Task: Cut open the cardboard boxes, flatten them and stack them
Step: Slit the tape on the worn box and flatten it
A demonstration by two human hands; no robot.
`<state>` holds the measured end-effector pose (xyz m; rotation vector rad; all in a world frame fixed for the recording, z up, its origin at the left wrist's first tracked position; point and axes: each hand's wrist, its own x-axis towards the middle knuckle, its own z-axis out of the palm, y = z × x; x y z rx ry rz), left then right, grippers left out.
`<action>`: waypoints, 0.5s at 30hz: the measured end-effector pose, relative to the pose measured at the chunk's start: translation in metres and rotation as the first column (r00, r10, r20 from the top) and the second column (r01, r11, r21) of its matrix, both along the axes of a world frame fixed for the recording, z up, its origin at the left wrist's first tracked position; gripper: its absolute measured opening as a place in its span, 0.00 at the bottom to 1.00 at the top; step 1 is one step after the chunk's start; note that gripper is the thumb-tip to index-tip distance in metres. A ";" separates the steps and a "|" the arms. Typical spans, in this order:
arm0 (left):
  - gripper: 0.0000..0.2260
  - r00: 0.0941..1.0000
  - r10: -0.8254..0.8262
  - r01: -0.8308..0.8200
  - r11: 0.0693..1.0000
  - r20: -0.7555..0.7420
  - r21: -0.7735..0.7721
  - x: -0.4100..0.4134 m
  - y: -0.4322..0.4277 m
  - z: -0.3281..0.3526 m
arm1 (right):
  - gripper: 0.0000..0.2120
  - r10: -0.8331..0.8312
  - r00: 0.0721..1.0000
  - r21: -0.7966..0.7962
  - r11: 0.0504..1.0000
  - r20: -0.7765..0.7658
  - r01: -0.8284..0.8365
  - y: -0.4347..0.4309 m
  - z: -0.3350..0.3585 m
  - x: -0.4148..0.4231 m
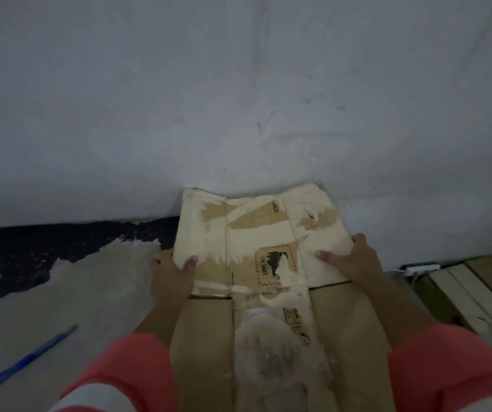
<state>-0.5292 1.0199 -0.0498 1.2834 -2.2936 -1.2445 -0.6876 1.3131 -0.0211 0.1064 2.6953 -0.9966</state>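
Note:
A flattened brown cardboard box [256, 233], with torn white label scraps and a red-bordered "UN 3481" sticker, stretches from my lap to the foot of the wall. My left hand [173, 272] grips its left edge, thumb on top. My right hand [348, 257] grips the right edge, thumb on top as well. The far panel tilts up against the wall. The near panels [203, 352] lie between my pink-sleeved forearms.
A blue pen-like tool [27, 359] lies on the floor at the lower left. A grey-white wall [238, 99] with a dark peeling base strip [45, 248] stands close ahead. Pale wooden planks [470, 289] and a white plug strip [420, 267] sit at the right.

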 end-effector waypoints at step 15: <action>0.12 0.993 0.075 -0.078 0.997 0.095 0.030 -0.013 0.005 -0.049 | 0.46 0.043 0.994 0.033 0.998 0.096 -0.046 0.012 -0.089 -0.029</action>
